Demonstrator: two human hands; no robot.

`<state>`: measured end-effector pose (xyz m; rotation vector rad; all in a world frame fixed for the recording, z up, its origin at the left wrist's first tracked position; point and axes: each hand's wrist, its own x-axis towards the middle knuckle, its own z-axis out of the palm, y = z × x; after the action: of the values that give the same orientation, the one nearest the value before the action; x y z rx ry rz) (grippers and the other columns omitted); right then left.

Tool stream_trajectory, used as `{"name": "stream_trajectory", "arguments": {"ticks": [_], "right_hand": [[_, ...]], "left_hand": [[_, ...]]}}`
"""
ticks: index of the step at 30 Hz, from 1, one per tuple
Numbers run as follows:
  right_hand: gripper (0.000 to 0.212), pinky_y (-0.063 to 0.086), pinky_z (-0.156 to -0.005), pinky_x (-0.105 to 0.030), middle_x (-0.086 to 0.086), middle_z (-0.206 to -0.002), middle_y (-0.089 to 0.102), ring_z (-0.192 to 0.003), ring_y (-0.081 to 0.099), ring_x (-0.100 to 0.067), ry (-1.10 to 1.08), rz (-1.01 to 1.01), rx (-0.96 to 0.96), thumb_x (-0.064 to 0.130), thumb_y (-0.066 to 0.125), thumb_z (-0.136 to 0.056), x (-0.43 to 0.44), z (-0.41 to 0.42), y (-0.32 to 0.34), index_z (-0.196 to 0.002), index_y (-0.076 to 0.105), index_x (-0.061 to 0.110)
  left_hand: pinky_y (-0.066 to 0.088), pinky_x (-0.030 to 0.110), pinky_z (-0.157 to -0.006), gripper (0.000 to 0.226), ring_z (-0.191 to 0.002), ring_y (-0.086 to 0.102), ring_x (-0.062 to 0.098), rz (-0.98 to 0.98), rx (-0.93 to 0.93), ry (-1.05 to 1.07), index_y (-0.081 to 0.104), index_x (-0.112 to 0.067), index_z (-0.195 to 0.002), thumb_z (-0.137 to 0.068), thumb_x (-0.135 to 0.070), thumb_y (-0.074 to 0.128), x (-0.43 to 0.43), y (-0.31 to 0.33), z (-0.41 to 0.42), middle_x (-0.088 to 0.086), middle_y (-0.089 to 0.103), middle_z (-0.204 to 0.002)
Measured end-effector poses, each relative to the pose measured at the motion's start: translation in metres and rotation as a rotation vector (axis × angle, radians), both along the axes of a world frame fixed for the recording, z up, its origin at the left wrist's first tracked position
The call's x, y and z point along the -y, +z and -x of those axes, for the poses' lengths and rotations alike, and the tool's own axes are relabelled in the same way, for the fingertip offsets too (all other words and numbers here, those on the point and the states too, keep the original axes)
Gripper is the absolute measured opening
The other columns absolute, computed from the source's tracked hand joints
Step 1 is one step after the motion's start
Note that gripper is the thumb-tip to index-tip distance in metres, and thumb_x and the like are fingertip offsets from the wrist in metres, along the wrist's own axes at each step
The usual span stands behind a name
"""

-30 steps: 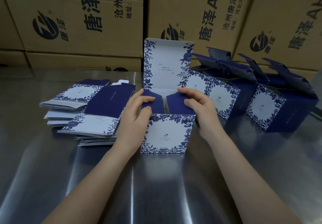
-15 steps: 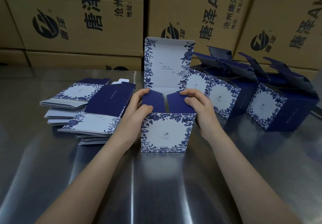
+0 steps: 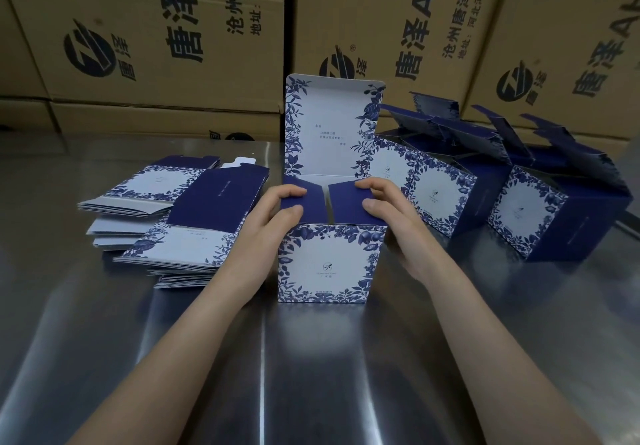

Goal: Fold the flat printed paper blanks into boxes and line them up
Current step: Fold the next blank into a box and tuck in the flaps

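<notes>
— Two hands on the box [image 3: 325, 264]?
— Yes. Head view: it stands mid-table [image 3: 311, 375], lid upright. The left hand [image 3: 273, 223] pinches the left flap [image 3: 313, 209], the right hand [image 3: 388, 216] the right flap [image 3: 346, 202], fingers curled on top, thumbs nearer.

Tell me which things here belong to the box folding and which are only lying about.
Belong to the job: half-folded box, its flaps pinched by left hand and right hand; flat blanks; folded boxes on the right.
Only lying about: brown cartons behind the steel table.
</notes>
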<state>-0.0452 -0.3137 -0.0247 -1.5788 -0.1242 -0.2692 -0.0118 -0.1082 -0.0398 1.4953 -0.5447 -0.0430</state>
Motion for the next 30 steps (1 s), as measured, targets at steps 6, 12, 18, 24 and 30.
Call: {"name": "stream_trajectory", "arguments": {"ticks": [6,12,18,24,30], "right_hand": [[0.036,0.049,-0.077,-0.027,0.000,-0.110,0.059,-0.090,0.064,-0.017,0.031,0.009,-0.028,0.020,0.055,-0.078,0.0009,0.0001,0.0026,-0.114,0.056,0.020],[0.038,0.047,-0.084,-0.032,0.009,-0.108,0.064,-0.095,0.063,-0.014,-0.001,0.044,-0.004,0.019,0.056,-0.076,-0.0003,-0.0011,0.0007,-0.114,0.056,0.023],[0.072,0.046,-0.080,-0.005,0.015,-0.150,0.038,-0.126,0.041,0.007,-0.020,0.058,0.096,0.002,0.056,-0.093,0.0021,-0.0005,-0.0003,-0.148,0.027,0.040],[0.079,0.047,-0.086,-0.012,0.014,-0.137,0.046,-0.128,0.044,0.000,-0.081,0.098,0.146,0.015,0.063,-0.083,0.0011,-0.0042,0.0014,-0.144,0.025,0.048],[0.045,0.046,-0.093,-0.022,0.008,-0.124,0.060,-0.118,0.055,-0.009,-0.058,0.112,0.175,0.016,0.054,-0.079,-0.0008,-0.0054,-0.0008,-0.120,0.057,0.036]], "left_hand": [[0.049,0.015,-0.068,0.024,-0.083,0.067,0.005,0.010,-0.014,0.004,0.064,-0.040,-0.097,-0.086,-0.033,0.043,0.0008,-0.0025,-0.0067,-0.015,0.069,-0.092],[0.049,0.014,-0.062,0.029,-0.076,0.066,0.004,0.028,-0.027,0.026,0.064,-0.041,-0.094,-0.080,-0.028,0.042,0.0030,-0.0022,-0.0088,-0.018,0.068,-0.087],[0.043,0.017,-0.094,0.044,-0.126,0.046,-0.010,0.121,0.012,0.051,0.048,-0.055,-0.124,-0.084,-0.036,0.048,0.0054,-0.0051,-0.0034,-0.033,0.052,-0.128],[0.035,0.017,-0.098,0.065,-0.132,0.038,-0.011,0.169,0.042,0.098,0.026,-0.063,-0.136,-0.084,-0.036,0.053,0.0059,-0.0069,-0.0033,-0.014,0.036,-0.153],[0.037,0.011,-0.099,0.061,-0.134,0.038,-0.010,0.181,0.147,0.120,0.031,-0.063,-0.132,-0.086,-0.028,0.051,0.0048,-0.0065,-0.0024,-0.021,0.037,-0.150]]}}
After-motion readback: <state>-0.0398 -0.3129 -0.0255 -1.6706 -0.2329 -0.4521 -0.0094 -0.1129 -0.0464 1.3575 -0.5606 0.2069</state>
